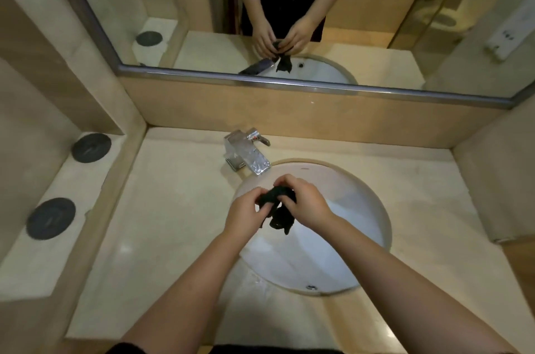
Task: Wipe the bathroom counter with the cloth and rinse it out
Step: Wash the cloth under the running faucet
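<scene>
A dark cloth [279,209] is bunched and twisted between both hands over the white oval sink [356,209]. My left hand [246,213] grips its left end, and my right hand [308,201] grips the right end, fingers curled over it. A loose tail of the cloth hangs down toward the basin. The chrome faucet [249,155] stands just behind the hands at the sink's back-left rim; I cannot tell whether water runs from it. The beige counter [173,209] surrounds the sink.
A mirror [318,6] spans the back wall and reflects the person and the cloth. Two dark round discs [91,148] [50,218] lie on a raised ledge at the left. A wall block [498,180] borders the counter on the right.
</scene>
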A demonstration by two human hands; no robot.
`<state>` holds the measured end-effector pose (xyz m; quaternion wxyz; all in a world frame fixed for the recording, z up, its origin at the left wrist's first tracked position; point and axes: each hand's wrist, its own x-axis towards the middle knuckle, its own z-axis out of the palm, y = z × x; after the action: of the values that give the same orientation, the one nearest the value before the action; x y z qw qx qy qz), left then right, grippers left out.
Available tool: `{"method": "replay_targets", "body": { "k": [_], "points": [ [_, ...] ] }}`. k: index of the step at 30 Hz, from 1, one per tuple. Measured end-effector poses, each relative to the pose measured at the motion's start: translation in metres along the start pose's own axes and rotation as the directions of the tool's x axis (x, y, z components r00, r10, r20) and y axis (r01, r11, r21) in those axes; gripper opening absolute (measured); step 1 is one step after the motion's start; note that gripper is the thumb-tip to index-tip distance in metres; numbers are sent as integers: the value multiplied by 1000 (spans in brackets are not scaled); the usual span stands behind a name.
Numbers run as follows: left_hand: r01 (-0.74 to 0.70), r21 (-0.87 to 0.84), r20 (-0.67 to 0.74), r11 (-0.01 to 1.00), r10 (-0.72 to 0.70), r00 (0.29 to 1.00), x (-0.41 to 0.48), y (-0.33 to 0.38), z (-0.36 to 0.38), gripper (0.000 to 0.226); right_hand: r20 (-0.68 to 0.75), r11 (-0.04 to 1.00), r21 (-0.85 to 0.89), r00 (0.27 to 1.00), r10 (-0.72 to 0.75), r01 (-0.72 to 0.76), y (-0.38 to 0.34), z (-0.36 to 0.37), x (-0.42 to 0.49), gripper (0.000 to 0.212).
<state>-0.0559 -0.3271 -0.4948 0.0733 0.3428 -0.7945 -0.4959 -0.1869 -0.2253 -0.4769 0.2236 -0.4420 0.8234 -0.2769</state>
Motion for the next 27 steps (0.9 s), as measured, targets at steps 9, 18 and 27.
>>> {"method": "replay_targets", "body": {
  "k": [9,18,27],
  "points": [
    [168,121,-48,978,-164,985,24,-37,-12,23,-54,975,-178,991,125,-133,5,-10,88,30],
    [230,-109,-82,967,-239,968,62,-45,9,28,0,916,-400,1000,17,-16,6,-7,170,20],
    [246,-190,-90,951,-266,960,68,-50,28,28,-87,973,-172,986,141,-154,39,-1,147,23]
  ]
}}
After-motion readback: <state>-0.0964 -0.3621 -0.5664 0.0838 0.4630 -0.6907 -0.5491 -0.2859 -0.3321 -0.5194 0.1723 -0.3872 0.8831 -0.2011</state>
